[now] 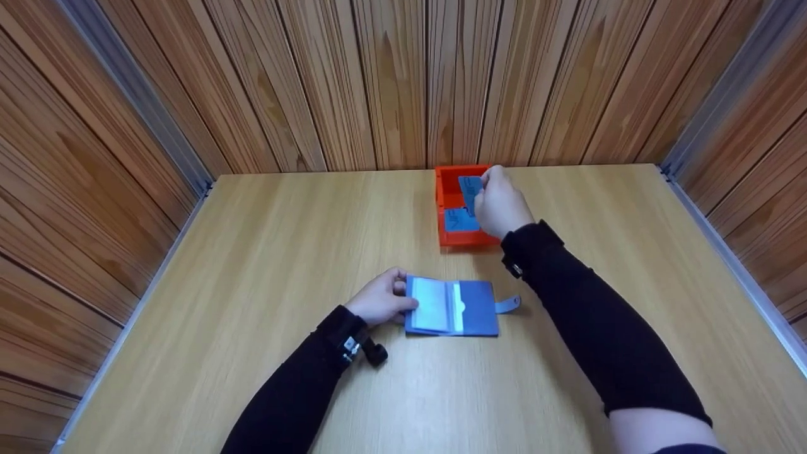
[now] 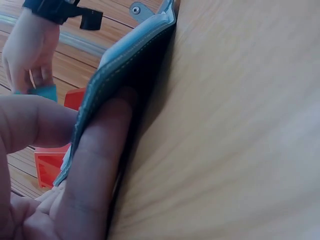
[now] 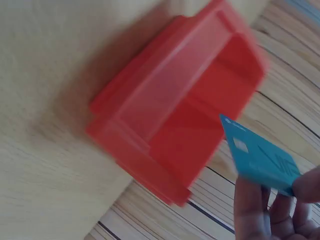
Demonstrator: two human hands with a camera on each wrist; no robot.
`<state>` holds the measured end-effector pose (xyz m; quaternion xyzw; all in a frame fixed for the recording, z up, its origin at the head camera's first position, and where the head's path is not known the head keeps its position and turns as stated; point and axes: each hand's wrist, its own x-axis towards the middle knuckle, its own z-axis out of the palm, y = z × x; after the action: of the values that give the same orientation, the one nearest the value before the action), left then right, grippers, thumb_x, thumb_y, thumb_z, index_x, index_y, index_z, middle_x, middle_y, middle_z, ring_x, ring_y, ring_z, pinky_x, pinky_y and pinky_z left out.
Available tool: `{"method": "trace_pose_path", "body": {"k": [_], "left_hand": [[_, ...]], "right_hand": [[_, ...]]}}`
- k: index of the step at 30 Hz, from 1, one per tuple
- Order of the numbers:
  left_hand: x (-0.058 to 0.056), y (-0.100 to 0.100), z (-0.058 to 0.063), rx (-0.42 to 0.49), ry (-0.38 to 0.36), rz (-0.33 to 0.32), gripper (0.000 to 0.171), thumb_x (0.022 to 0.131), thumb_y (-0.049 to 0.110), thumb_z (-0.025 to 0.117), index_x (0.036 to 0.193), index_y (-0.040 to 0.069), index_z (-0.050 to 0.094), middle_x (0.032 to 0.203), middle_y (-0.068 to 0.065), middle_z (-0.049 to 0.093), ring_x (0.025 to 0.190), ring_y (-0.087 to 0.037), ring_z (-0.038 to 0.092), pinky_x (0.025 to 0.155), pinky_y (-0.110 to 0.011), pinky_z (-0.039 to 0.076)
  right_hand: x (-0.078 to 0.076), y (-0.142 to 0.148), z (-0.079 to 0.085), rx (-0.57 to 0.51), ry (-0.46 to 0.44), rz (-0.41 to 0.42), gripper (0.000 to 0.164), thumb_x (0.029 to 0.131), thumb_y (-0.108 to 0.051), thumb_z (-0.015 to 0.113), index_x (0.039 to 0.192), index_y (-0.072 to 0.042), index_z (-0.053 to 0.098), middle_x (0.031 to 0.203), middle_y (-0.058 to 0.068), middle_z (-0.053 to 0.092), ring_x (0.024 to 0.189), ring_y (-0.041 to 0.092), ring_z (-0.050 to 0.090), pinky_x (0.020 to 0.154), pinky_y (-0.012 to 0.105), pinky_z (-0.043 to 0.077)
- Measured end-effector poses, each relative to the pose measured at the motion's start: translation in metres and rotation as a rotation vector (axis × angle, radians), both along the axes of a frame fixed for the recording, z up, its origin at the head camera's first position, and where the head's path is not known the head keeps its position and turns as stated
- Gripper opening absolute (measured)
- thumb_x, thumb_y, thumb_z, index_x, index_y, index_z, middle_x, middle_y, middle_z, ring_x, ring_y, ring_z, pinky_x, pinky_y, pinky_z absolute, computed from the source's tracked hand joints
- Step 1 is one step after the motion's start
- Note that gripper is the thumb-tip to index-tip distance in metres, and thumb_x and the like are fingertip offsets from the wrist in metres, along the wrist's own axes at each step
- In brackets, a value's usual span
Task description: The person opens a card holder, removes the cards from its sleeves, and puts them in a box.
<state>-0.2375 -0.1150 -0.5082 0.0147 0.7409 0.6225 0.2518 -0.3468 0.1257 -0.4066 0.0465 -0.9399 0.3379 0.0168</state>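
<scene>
My right hand [image 1: 502, 205] pinches a blue card [image 1: 469, 189] by one end, above the red bin [image 1: 468, 239]. In the right wrist view this card [image 3: 255, 155] shows a chip and large lettering, with the thumb on one face and the fingers behind. Another blue card [image 1: 460, 221] lies inside the bin. An open blue card holder [image 1: 480, 309] with clear sleeves lies on the table, its snap strap [image 1: 508, 304] pointing right. My left hand [image 1: 378, 299] grips the holder's left cover, thumb on top and fingers beneath; the left wrist view shows that cover [image 2: 125, 57] tilted up from the table.
The red bin stands near the table's back edge, close to the wood-panelled wall [image 1: 391, 82]. Panelled side walls with metal corner strips [image 1: 145, 94] enclose the wooden table [image 1: 271, 252]. The card holder lies in front of the bin, between the two forearms.
</scene>
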Motion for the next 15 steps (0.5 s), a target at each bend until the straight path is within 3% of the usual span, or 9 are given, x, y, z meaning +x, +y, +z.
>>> {"method": "trace_pose_path", "body": {"k": [5, 8, 15], "left_hand": [[0.000, 0.000, 0.000, 0.005, 0.008, -0.001, 0.043, 0.088, 0.001, 0.067, 0.124, 0.007, 0.045, 0.112, -0.011, 0.068, 0.091, -0.027, 0.071, 0.073, -0.040, 0.061], [0.000, 0.000, -0.001, 0.005, 0.013, 0.000, 0.043, 0.088, 0.001, 0.067, 0.124, 0.007, 0.045, 0.111, -0.011, 0.068, 0.091, -0.026, 0.071, 0.073, -0.040, 0.061], [0.001, 0.000, -0.003, 0.044, 0.032, -0.001, 0.044, 0.086, -0.002, 0.066, 0.124, 0.004, 0.044, 0.108, -0.013, 0.069, 0.088, -0.026, 0.071, 0.070, -0.040, 0.061]], "right_hand": [[-0.013, -0.012, -0.015, 0.124, 0.007, 0.012, 0.020, 0.100, -0.013, 0.043, 0.118, -0.005, 0.043, 0.103, 0.013, 0.051, 0.090, 0.028, 0.054, 0.081, 0.041, 0.050], [-0.019, -0.018, -0.023, 0.129, -0.037, -0.003, 0.021, 0.099, -0.011, 0.043, 0.119, -0.004, 0.043, 0.107, 0.013, 0.054, 0.098, 0.027, 0.054, 0.092, 0.043, 0.050], [-0.024, -0.024, -0.038, 0.162, -0.130, -0.013, 0.035, 0.096, -0.006, 0.053, 0.129, -0.003, 0.041, 0.120, 0.015, 0.055, 0.112, 0.028, 0.054, 0.104, 0.044, 0.046]]}}
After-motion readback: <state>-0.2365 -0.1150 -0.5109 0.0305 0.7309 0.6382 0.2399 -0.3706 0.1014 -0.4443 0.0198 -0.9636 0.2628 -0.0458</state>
